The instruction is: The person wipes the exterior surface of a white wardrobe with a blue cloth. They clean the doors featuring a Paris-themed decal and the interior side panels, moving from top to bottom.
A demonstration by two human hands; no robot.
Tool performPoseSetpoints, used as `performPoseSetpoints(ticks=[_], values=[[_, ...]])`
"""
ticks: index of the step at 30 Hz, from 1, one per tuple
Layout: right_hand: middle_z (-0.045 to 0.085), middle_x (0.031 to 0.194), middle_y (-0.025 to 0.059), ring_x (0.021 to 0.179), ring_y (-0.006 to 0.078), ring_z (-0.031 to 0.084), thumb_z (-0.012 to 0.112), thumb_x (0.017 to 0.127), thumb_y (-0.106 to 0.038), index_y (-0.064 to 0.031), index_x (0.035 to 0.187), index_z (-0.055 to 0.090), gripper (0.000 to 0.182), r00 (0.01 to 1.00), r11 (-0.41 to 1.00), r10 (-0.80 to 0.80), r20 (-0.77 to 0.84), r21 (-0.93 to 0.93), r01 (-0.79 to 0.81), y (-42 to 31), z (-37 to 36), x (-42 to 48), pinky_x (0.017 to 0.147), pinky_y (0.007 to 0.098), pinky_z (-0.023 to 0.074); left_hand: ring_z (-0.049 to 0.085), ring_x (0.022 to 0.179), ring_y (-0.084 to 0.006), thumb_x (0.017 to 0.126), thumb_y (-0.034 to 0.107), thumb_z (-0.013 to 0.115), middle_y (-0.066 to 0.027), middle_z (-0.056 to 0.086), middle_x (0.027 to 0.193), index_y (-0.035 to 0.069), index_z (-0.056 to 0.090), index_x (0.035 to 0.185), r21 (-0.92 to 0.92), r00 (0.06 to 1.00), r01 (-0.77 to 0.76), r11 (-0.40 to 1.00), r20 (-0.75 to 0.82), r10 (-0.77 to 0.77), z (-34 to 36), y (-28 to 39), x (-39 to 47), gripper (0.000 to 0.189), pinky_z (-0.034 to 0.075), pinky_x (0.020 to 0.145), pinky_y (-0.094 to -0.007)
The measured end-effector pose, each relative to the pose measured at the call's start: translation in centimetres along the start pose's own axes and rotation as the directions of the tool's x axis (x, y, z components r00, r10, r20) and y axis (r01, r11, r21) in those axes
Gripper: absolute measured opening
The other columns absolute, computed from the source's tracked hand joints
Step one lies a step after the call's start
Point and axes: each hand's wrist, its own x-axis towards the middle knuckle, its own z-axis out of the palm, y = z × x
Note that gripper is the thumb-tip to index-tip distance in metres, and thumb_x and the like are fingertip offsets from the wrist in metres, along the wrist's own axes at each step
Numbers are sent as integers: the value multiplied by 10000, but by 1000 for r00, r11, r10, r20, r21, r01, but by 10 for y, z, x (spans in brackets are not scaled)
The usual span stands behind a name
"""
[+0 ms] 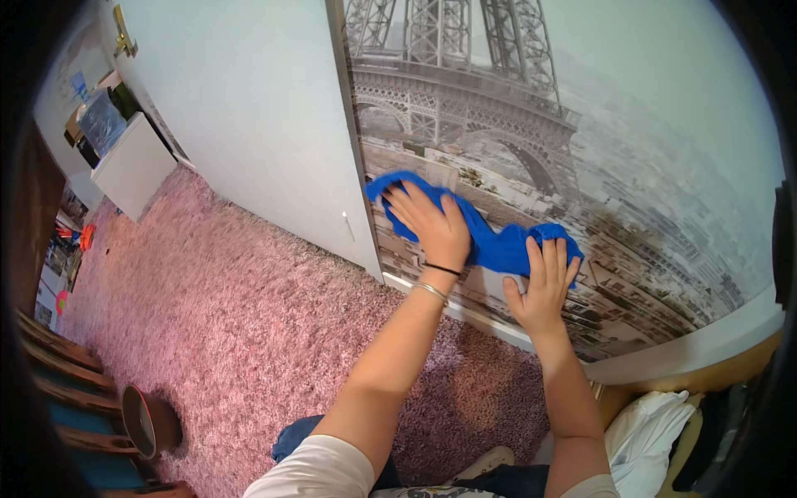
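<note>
A bright blue cloth [492, 239] is spread in a crumpled band against a wall mural [461, 112] that shows the lower part of the Eiffel Tower over a city. My left hand [433, 224] presses the cloth's left part to the wall, fingers spread and pointing up-left; a dark band and a bracelet circle that wrist. Farther right, my right hand [545, 286] holds the cloth's other end against the mural, its fingertips on the fabric and its thumb apart. What lies beneath the cloth is hidden.
Left of the mural stands a white door [249, 106]. Pink shaggy carpet [249, 311] covers the floor up to the white skirting board [479, 320]. A dark round bin [152, 422] stands by a slatted wooden frame [75, 386]. White fabric [647, 429] lies at lower right.
</note>
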Motion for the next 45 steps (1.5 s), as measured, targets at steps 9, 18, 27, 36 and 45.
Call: performPoseSetpoints(ticks=[9,18,27,36,45], values=[[384,1422,177,1328,407,311,533,894,-459,-107,1383,427,612,997,999,-35,67,-34,38,4,6,-13,1037,660,75,9,1369,-538,922,287,437,-428,22,1446,-190,90,1389,32,979,79,996,186,-83,19,-41,-78,753,-2,1122,-550],[493,1316,87,1208,289,429,649,828,-405,-155,1330,499,580,986,991,-121,111,-50,127,-2,13,-15,965,538,248,45,1393,-481,949,274,370,-367,62,1482,-137,106,1424,-48,994,91,995,-56,-93,5,-52,-18,681,26,1139,-512],[526,1299,11,1143,159,497,664,801,-315,-172,1310,515,549,897,961,-253,361,-11,276,-12,27,-24,941,405,340,55,1410,-417,992,124,249,-314,-1,1507,-116,28,1437,-56,858,513,857,6,-513,31,-127,-107,552,83,1161,-426],[489,1351,-18,1172,131,477,664,801,-300,-162,1350,478,596,781,941,-309,542,57,333,-6,34,-47,978,359,362,124,1406,-394,1015,226,198,-282,105,1513,-107,76,1441,7,675,736,677,55,-735,45,-155,-160,555,105,1165,-413],[391,1450,43,1286,190,393,655,820,-298,-100,1359,455,608,709,947,-321,628,185,264,-23,54,-62,1061,390,302,126,1388,-439,1011,219,221,-370,123,1464,-178,157,1385,226,738,621,750,154,-657,32,-247,-175,549,83,1168,-418]])
